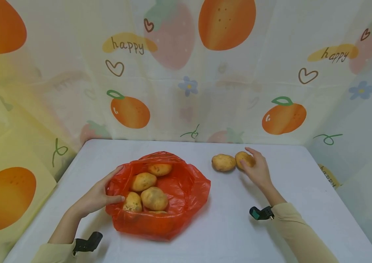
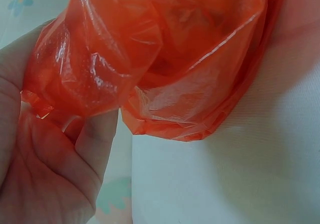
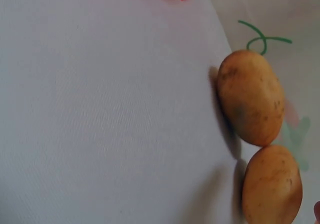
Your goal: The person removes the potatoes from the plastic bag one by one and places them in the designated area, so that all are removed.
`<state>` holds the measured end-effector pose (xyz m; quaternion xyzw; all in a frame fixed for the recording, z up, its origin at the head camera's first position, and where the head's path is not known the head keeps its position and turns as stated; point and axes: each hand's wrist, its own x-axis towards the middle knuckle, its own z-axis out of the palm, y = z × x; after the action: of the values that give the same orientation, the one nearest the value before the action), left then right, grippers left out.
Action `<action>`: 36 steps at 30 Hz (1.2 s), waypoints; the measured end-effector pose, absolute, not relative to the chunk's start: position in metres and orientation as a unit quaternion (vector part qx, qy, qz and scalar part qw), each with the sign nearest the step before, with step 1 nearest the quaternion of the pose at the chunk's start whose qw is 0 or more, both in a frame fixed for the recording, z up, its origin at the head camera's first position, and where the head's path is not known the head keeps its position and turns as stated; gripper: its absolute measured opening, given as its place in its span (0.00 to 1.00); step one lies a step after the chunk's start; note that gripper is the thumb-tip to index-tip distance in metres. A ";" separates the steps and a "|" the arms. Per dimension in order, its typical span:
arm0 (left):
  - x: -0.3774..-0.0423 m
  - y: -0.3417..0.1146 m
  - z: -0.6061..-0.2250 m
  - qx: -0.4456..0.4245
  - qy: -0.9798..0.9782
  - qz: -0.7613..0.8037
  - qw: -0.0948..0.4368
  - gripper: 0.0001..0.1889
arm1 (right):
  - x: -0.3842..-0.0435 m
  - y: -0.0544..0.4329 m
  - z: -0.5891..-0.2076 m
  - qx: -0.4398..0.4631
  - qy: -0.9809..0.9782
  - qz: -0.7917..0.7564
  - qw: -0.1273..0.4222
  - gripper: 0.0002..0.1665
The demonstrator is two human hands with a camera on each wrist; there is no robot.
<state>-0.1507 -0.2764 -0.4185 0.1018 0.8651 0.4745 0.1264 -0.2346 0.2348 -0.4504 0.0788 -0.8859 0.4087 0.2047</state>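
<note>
A red plastic bag (image 1: 186, 204) stands with its mouth wide on the white table, and several potatoes (image 1: 154, 199) show inside it. At the bag's left side my left hand (image 1: 95, 197) pinches the rim, thumb over the edge and fingers on the outside; the left wrist view has the hand (image 2: 55, 169) against the thin red plastic (image 2: 175, 84). Two potatoes touch end to end near the back. My right hand (image 1: 258, 170) reaches around the right-hand potato (image 1: 243, 159), fingers spread and thumb in front. The left-hand potato (image 1: 223, 162) lies beside it, clear of the hand.
The white table (image 1: 225, 219) ends at the back against a cloth (image 1: 225, 109) printed with fruit and hearts. Small dark cameras (image 1: 261, 213) sit on both wrists. More printed cloth hangs at the left and right.
</note>
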 end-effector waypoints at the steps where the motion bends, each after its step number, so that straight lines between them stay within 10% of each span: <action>1: -0.151 -0.277 -0.419 0.101 0.865 0.474 0.126 0.50 | -0.234 0.233 -0.449 0.080 -0.886 0.409 0.204 0.29; 36: -0.151 -0.275 -0.419 0.110 0.863 0.476 0.127 0.49 | -0.198 0.143 -0.399 0.254 -0.856 0.444 0.077 0.32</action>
<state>-0.1507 -0.2752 -0.4189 0.1102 0.8631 0.4761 0.1272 -0.1984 0.1435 -0.3990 0.2541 -0.8559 0.4438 0.0769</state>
